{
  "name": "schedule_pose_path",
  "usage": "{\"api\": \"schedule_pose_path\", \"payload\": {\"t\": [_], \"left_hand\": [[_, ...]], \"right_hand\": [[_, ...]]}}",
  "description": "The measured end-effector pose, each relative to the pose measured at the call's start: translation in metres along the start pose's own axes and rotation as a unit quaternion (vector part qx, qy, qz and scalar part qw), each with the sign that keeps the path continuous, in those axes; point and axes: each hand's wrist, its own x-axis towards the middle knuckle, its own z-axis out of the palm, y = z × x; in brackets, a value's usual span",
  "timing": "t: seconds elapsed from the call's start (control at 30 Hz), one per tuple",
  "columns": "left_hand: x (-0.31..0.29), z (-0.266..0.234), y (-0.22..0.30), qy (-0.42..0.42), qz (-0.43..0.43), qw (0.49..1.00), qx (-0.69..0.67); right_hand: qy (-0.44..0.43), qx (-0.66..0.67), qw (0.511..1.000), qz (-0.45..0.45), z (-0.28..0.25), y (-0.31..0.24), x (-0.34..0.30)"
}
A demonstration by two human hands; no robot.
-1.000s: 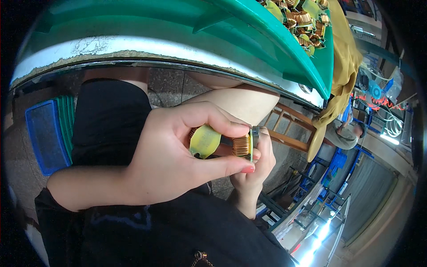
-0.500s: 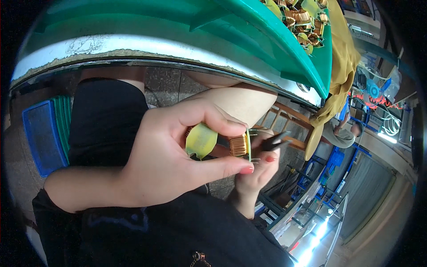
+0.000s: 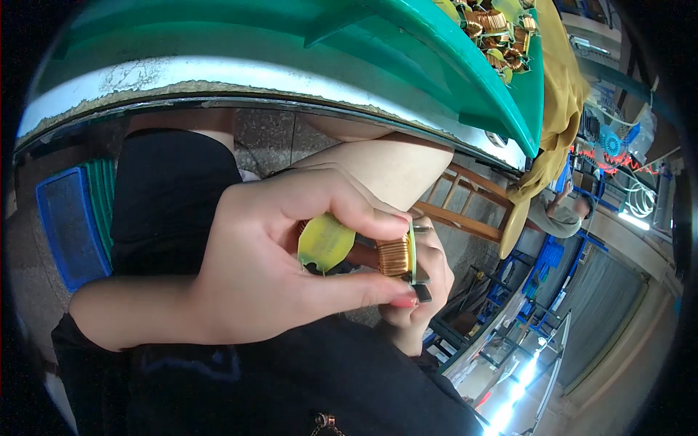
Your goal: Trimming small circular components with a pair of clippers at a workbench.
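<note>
My left hand is closed, pinching a copper-wound coil with a thin yellow-green base plate between thumb and fingertips. A second coil with a yellow plate is tucked in the same palm, its winding mostly hidden. Behind the pinched coil, my right hand is closed round a dark hand tool. The tool's dark tips show at the lower end of the base plate, by my left thumb. Its handle is hidden, and I cannot tell its exact kind.
A green tray on the white-edged table holds several similar copper coils. Stacked blue and green trays stand at left. A wooden chair is at right, with a person and shelving farther off.
My right hand has brought the dark tool from beside the coil to the lower end of its base plate. My left hand keeps both coils, the pinched one shifted slightly down.
</note>
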Motion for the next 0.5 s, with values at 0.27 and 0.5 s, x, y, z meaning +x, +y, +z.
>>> {"api": "schedule_pose_path", "payload": {"t": [0.27, 0.5], "left_hand": [[0.002, -0.002, -0.001, -0.017, 0.042, 0.999, 0.019], [0.004, -0.002, 0.004, -0.034, 0.080, 0.996, 0.032]], "right_hand": [[-0.028, -0.068, 0.997, -0.002, -0.010, -0.005, -0.002], [-0.026, -0.075, 0.997, -0.017, -0.017, -0.005, -0.008]]}}
